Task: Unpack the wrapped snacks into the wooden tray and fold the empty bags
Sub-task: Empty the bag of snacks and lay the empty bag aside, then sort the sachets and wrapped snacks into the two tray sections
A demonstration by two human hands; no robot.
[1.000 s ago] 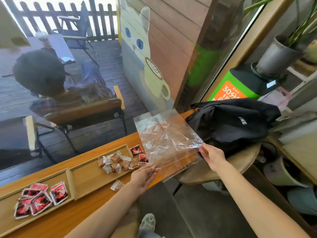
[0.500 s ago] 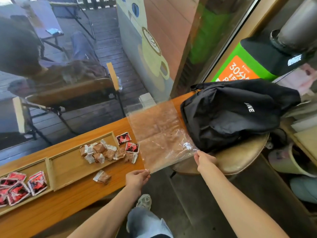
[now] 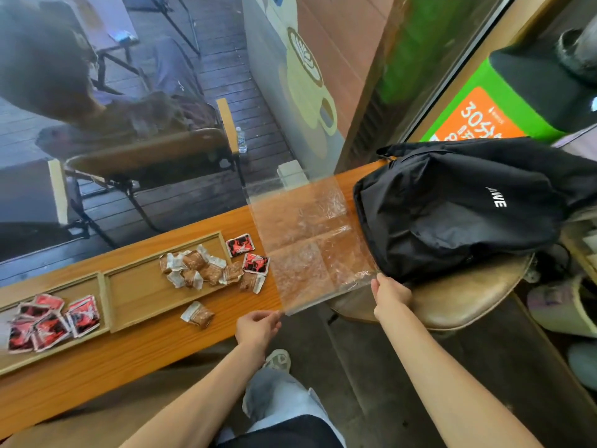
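Empty clear plastic bag point(image 3: 310, 244) spread flat on the counter point(image 3: 135, 347), right of the wooden tray point(image 3: 135, 286). Left hand point(image 3: 256, 326) and right hand point(image 3: 389, 292) each pinch a near corner. Brown wrapped snacks point(image 3: 200, 266) lie in the tray.

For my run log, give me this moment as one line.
left hand: pinching clear plastic bag near corner | right hand: pinching other near corner | bag: empty, spread over counter | one brown snack: outside wooden tray
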